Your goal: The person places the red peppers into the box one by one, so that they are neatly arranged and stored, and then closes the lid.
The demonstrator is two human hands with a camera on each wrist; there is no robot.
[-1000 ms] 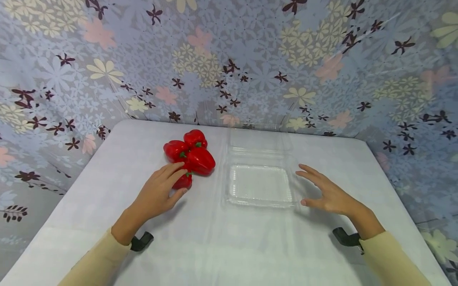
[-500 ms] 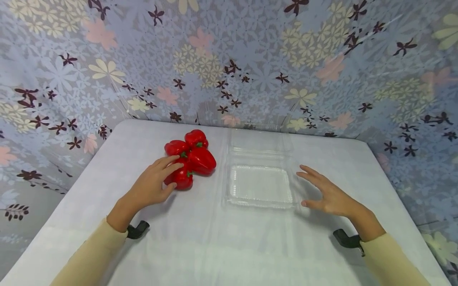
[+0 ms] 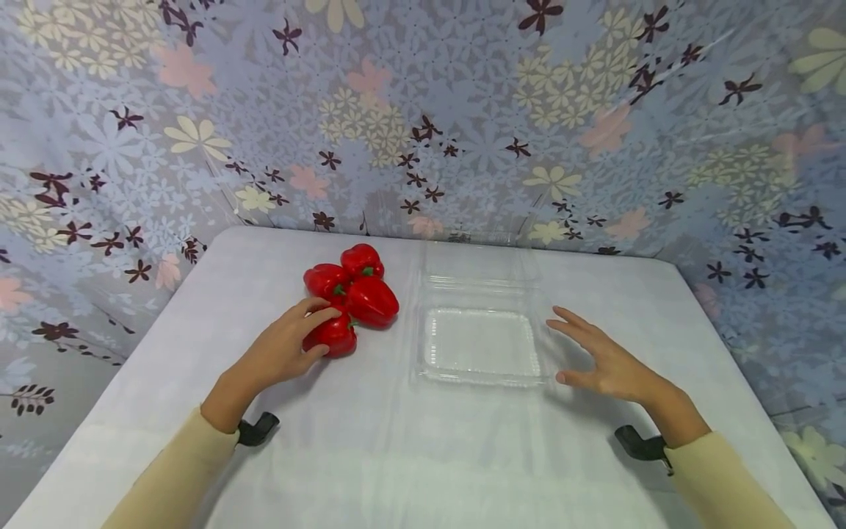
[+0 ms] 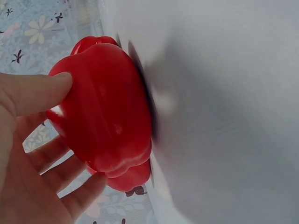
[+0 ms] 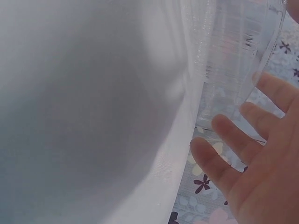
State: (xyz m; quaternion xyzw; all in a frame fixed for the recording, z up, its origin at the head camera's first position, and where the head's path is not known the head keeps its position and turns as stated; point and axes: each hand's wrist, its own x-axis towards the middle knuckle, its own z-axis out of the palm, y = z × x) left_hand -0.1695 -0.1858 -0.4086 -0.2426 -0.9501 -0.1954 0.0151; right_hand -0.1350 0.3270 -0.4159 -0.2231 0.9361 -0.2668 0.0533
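Note:
My left hand (image 3: 280, 349) is on the nearest red bell pepper (image 3: 335, 338) of a cluster, fingers over its top and thumb at its near side. In the left wrist view the thumb lies against that bell pepper (image 4: 105, 102), and some fingers pass behind it. Three more red bell peppers (image 3: 373, 300) lie against it on the far side. A clear plastic clamshell container (image 3: 482, 378) stands with its lid raised at the back. To its right hovers my right hand (image 3: 604, 364), fingers apart and holding nothing; the container (image 5: 229, 56) is beside its fingertips in the right wrist view.
A white cloth covers the table (image 3: 396, 455). Behind it rises a flower-patterned backdrop (image 3: 463, 110), close to the container's lid. A dark wrist-camera mount (image 3: 258, 430) juts from the left wrist, and a similar mount (image 3: 640, 443) from the right.
My left hand first drew back left from the nearest bell pepper, then came in around it with fingers and thumb. The right hand and the container have stayed in place.

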